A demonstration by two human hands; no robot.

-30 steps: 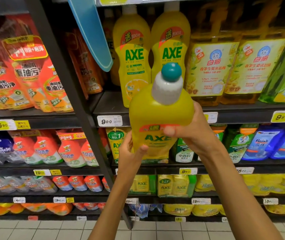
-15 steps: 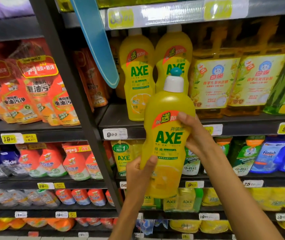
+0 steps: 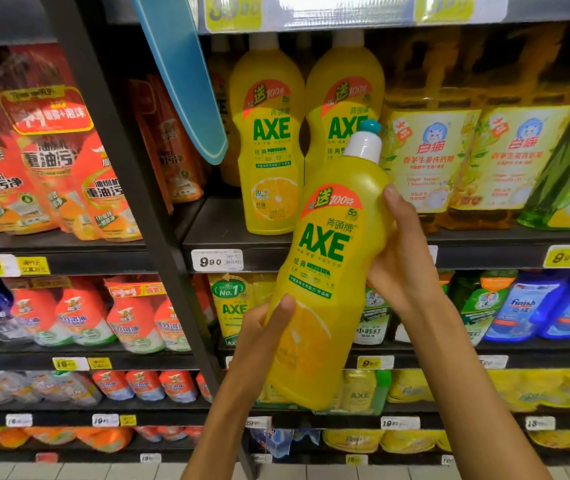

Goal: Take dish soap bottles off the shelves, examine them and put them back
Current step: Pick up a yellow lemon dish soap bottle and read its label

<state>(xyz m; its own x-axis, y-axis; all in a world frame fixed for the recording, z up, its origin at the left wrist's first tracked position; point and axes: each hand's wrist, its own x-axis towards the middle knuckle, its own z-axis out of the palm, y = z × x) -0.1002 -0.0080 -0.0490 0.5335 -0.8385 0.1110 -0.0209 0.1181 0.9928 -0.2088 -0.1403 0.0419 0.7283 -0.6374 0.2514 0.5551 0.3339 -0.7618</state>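
A yellow AXE dish soap bottle [image 3: 325,271] with a white neck and teal cap is held in front of the shelves, tilted with its top to the right and its label facing me. My left hand [image 3: 262,327] grips its lower part, thumb across the lemon picture. My right hand [image 3: 404,258] grips its middle from the right side. Two more yellow AXE bottles [image 3: 269,140] stand upright on the black shelf [image 3: 221,233] behind, the right one partly hidden by the held bottle.
Amber dish soap jugs [image 3: 439,157] and a green bottle [image 3: 567,174] stand right of the AXE bottles. Orange refill pouches [image 3: 51,181] fill the left bay beyond a dark upright post [image 3: 131,188]. A blue sign [image 3: 186,77] hangs down. Lower shelves hold several pouches and blue Finish bottles [image 3: 522,306].
The bottle has swung from cap-toward-me to nearly upright with its label facing me, and moved a little right. Both hands kept hold. The view tilted upward.
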